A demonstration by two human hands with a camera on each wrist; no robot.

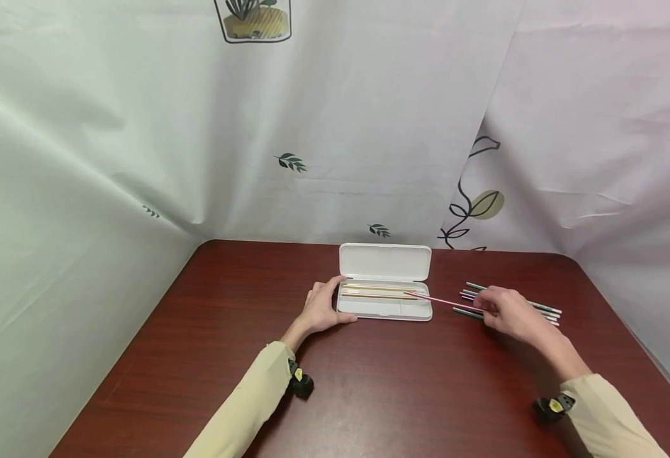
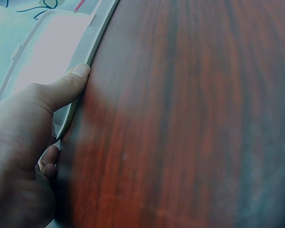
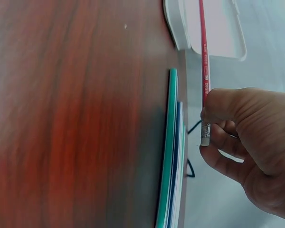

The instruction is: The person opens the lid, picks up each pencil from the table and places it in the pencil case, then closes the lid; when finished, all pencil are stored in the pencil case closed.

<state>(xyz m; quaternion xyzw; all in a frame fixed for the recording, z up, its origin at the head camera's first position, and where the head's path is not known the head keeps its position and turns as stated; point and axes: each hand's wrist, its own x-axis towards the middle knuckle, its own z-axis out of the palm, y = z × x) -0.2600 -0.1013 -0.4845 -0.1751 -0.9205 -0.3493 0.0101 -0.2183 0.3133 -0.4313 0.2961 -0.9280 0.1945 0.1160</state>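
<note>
A white pencil case [image 1: 383, 309] lies with its lid [image 1: 385, 261] up near the table's far edge. Gold pencils [image 1: 377, 296] rest inside its tray. My left hand [image 1: 322, 306] grips the left end of the case, and in the left wrist view the thumb [image 2: 69, 88] presses its front edge. In my right hand [image 1: 509, 312] a red pencil [image 3: 204, 57] is pinched near its white eraser end. That pencil points left, its far end over the right part of the case. Several green and dark blue pencils [image 3: 170, 142] lie beneath and beside the right hand.
The dark red wooden table [image 1: 403, 388] carries everything. Pale cloth with plant prints [image 1: 369, 127] hangs behind it and along both sides. A black wrist camera [image 1: 302, 383] sits on the left sleeve, another camera [image 1: 551, 408] on the right.
</note>
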